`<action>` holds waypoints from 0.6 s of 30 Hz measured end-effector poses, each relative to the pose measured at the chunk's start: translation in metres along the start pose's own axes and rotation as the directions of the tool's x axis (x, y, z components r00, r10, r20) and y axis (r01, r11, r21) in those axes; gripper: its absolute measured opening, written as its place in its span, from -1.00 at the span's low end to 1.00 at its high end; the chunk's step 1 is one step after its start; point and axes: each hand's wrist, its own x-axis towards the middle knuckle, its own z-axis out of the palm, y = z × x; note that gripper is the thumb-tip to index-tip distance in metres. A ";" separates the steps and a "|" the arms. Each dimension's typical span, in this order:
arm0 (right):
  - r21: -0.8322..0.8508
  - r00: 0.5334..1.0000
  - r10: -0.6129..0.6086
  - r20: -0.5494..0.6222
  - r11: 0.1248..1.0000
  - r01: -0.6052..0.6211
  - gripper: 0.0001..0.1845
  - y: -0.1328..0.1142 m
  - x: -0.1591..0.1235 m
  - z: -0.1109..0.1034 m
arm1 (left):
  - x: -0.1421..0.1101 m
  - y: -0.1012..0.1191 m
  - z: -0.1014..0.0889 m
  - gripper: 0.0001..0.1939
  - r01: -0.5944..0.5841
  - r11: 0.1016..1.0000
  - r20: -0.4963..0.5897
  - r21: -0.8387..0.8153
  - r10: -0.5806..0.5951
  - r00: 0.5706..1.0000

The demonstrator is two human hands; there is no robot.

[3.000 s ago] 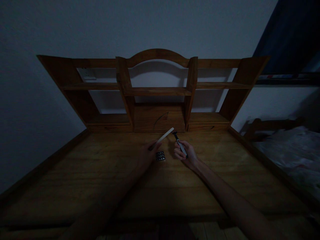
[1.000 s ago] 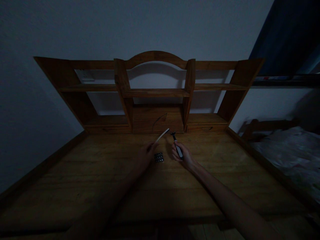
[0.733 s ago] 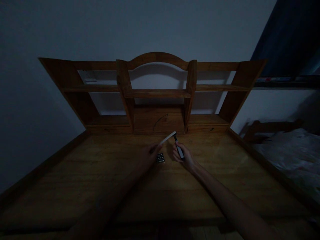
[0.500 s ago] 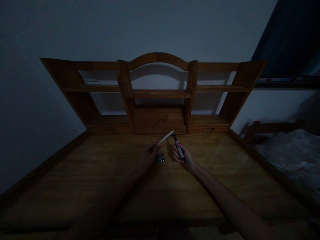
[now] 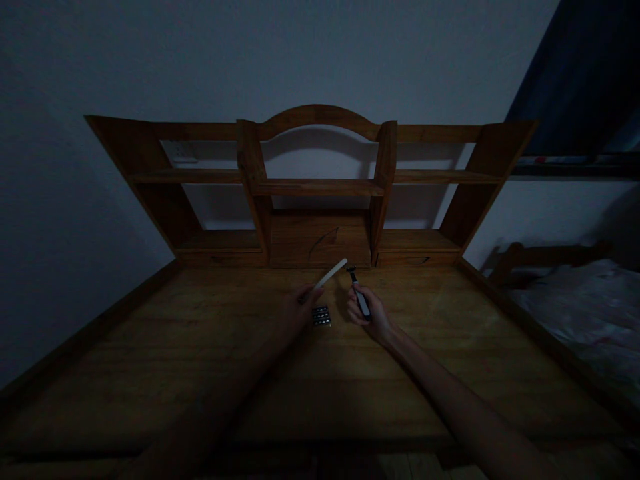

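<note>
Dim wooden desk (image 5: 200,333), left fingers (image 5: 303,292) pinching a pale stick (image 5: 332,273), right fingers (image 5: 353,309) wrapped around a razor (image 5: 362,304)

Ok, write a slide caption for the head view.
Left hand holding a thin pale strip, right hand a grey-and-black razor, at a brown wooden desk.

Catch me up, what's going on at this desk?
The camera wearer has something in each hand. The left hand grips a white stick, and the right hand grips a razor, head up. The stick's tip points toward the razor's head, with a small gap showing between them. A small black pack lies on the desk between the hands, close by the left one. It's too dim to make out finer detail.
</note>
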 end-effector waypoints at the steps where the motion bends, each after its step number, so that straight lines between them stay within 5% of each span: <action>1: 0.006 1.000 0.001 0.007 1.000 -0.001 -0.68 0.000 0.000 0.000 | 0.001 0.000 -0.001 -0.56 0.011 1.000 -0.012 -0.019 -0.011 1.000; 12: 0.018 1.000 0.017 0.022 1.000 -0.018 -0.68 -0.001 -0.001 0.001 | -0.001 0.001 0.003 -0.58 -0.036 0.999 0.069 0.024 0.034 0.997; 18: 0.026 0.999 0.020 0.032 0.999 -0.021 -0.67 0.000 -0.001 -0.002 | 0.000 0.000 -0.001 -0.58 -0.020 0.998 0.020 0.052 0.019 1.000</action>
